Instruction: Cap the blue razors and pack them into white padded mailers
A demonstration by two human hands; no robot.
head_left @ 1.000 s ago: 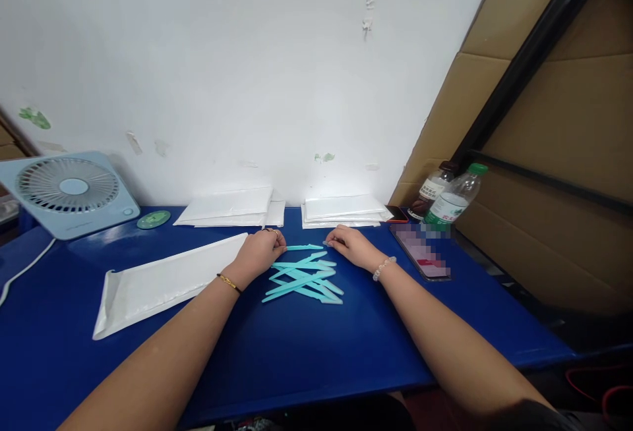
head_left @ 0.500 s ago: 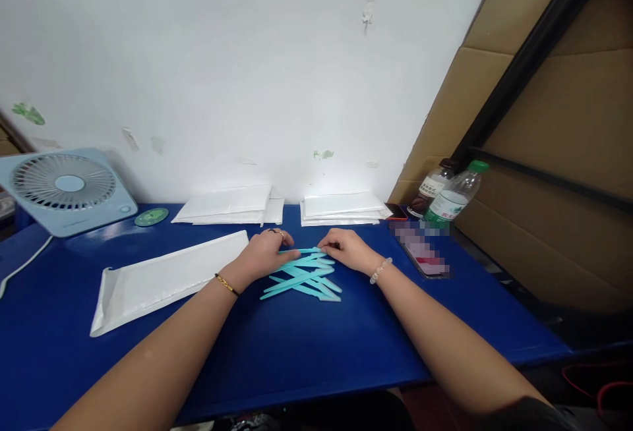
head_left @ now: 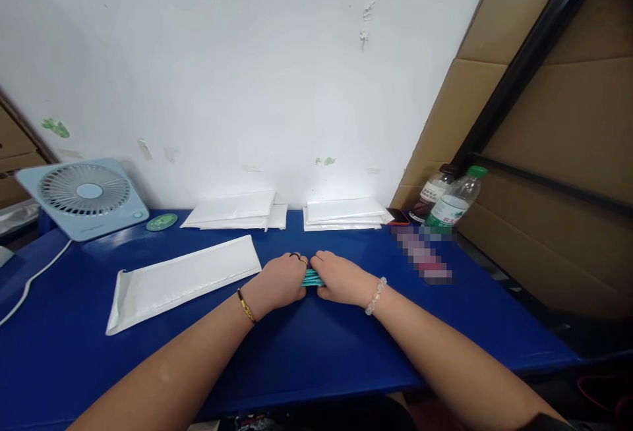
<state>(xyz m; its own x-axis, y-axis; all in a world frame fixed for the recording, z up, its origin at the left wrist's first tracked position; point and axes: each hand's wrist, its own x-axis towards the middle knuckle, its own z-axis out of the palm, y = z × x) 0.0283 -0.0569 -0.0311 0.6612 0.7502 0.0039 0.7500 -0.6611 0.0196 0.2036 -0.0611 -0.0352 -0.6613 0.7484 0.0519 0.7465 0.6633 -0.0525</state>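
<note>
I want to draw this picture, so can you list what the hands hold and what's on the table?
Left hand: closed on one end of the bundle of thin turquoise plastic sticks
Right hand: closed on its other end
Left of hands: flat white padded envelope
Back edge: light blue square fan, two stacks of white envelopes, two clear plastic bottles
Surface: blue table

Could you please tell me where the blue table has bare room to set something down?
Bare blue: the table's near edge, in front of the mailer, left hand and right hand; also between right hand and phone. Crowded at the back: fan, envelope stacks, bottles.
</note>
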